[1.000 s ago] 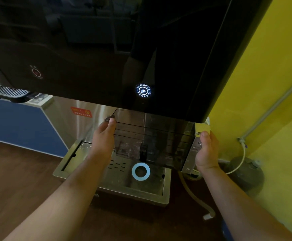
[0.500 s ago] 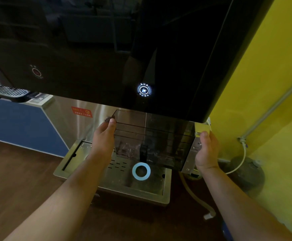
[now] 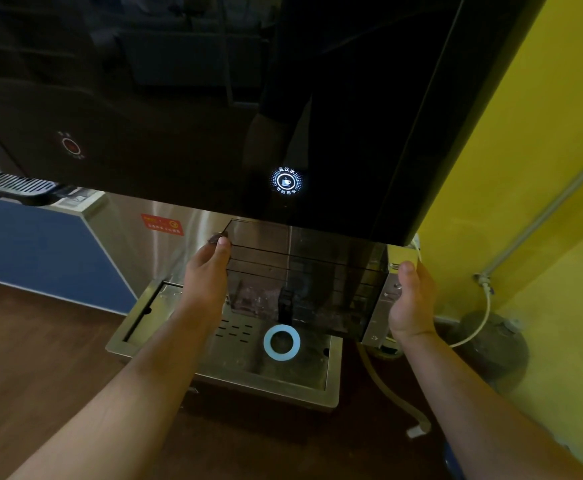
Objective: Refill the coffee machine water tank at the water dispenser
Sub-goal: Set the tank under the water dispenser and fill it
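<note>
A clear smoky water tank point(image 3: 304, 271) is held under the black glossy front of the water dispenser point(image 3: 214, 98), just above the steel drip tray point(image 3: 331, 372). My left hand point(image 3: 207, 275) presses flat against the tank's left side, thumb at its top corner. My right hand point(image 3: 409, 299) grips its right end. A little water shows splashing in the tank's bottom left. A white-lit round button point(image 3: 286, 181) glows on the dispenser right above the tank. A light-blue ring point(image 3: 281, 342) of light lies on the tray below it.
A dim red button point(image 3: 71, 146) sits at the dispenser's left. A black grille tray point(image 3: 16, 187) rests on a blue counter point(image 3: 40, 247) at the left. Yellow wall point(image 3: 525, 202) with a grey pipe stands right. A hose point(image 3: 387, 389) trails over the wooden floor.
Nothing has visibly moved; both hands keep the tank in the same spot under the dispenser.
</note>
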Motion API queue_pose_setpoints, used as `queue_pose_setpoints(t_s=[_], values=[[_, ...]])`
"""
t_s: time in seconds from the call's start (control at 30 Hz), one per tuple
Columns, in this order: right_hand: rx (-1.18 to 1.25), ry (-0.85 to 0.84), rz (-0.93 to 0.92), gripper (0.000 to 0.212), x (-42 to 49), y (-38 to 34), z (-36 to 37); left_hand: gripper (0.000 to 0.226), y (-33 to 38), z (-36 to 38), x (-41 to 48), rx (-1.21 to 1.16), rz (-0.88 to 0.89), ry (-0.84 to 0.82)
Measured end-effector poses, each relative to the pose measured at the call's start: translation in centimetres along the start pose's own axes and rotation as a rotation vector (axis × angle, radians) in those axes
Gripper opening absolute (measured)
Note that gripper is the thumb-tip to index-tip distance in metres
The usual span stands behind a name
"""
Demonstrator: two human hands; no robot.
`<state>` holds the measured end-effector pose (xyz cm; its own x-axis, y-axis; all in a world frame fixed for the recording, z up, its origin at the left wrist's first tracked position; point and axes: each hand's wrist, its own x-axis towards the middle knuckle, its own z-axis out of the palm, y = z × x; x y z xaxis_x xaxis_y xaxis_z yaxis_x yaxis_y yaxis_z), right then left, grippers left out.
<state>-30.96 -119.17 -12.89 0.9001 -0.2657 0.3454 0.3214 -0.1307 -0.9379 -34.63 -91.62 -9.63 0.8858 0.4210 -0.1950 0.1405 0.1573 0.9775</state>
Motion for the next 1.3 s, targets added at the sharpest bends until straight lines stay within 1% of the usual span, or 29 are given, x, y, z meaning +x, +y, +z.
queue_pose_setpoints(t_s=[0.1,0.23,0.27,0.33,0.4,0.43,0.53,0.63,0.7,0.73,0.83,0.87,0.97,1.07,1.13,1.23,1.3], values=[[-0.002,-0.003,0.008,0.037,-0.04,-0.08,0.01,0.040,0.06,0.06,-0.03,0.002,-0.003,0.001],[0.006,-0.007,0.010,0.043,-0.03,0.02,0.02,0.017,0.23,0.12,-0.11,-0.002,-0.008,0.005],[0.001,-0.005,0.010,0.043,0.00,0.06,0.01,0.016,0.25,0.11,-0.14,-0.011,-0.005,0.004],[-0.007,-0.001,0.018,0.037,0.02,0.08,0.02,0.025,0.20,0.08,-0.18,-0.017,0.008,-0.001],[0.010,0.003,0.025,0.027,0.00,-0.03,0.06,0.035,0.23,0.11,-0.31,-0.013,0.008,-0.003],[0.026,0.002,0.028,0.024,-0.04,-0.08,0.11,0.035,0.27,0.10,-0.36,-0.009,0.007,-0.005],[0.040,0.007,0.029,0.029,-0.14,-0.20,0.26,0.022,0.42,0.10,-0.48,-0.016,0.005,-0.015],[0.035,0.024,0.029,0.031,-0.17,-0.21,0.30,0.034,0.50,0.16,-0.56,-0.031,0.012,-0.011],[0.027,0.014,0.017,0.031,-0.15,-0.25,0.32,0.037,0.55,0.20,-0.59,-0.034,0.011,-0.010],[0.020,0.008,0.011,0.030,-0.15,-0.31,0.34,0.036,0.61,0.21,-0.61,-0.032,0.005,-0.008],[0.026,-0.006,-0.003,0.028,-0.12,-0.52,0.38,0.018,0.65,0.32,-0.62,-0.026,-0.003,-0.011],[0.031,-0.007,-0.006,0.028,-0.13,-0.58,0.39,0.017,0.66,0.34,-0.63,-0.030,-0.003,-0.012],[0.030,0.001,-0.007,0.028,-0.11,-0.55,0.34,0.029,0.47,0.33,-0.46,-0.025,0.004,-0.002],[0.043,0.005,0.007,0.028,-0.07,-0.57,0.33,0.033,0.54,0.50,-0.47,-0.014,0.007,-0.002],[0.053,-0.007,-0.002,0.023,-0.04,-0.58,0.35,0.030,0.42,0.46,-0.36,-0.027,0.007,-0.007],[0.029,-0.015,-0.001,0.024,0.00,-0.38,0.25,0.018,0.35,0.33,-0.35,-0.037,0.009,-0.030],[0.017,-0.022,-0.005,0.024,-0.04,-0.34,0.18,0.019,0.52,0.29,-0.61,-0.028,0.006,-0.042]])
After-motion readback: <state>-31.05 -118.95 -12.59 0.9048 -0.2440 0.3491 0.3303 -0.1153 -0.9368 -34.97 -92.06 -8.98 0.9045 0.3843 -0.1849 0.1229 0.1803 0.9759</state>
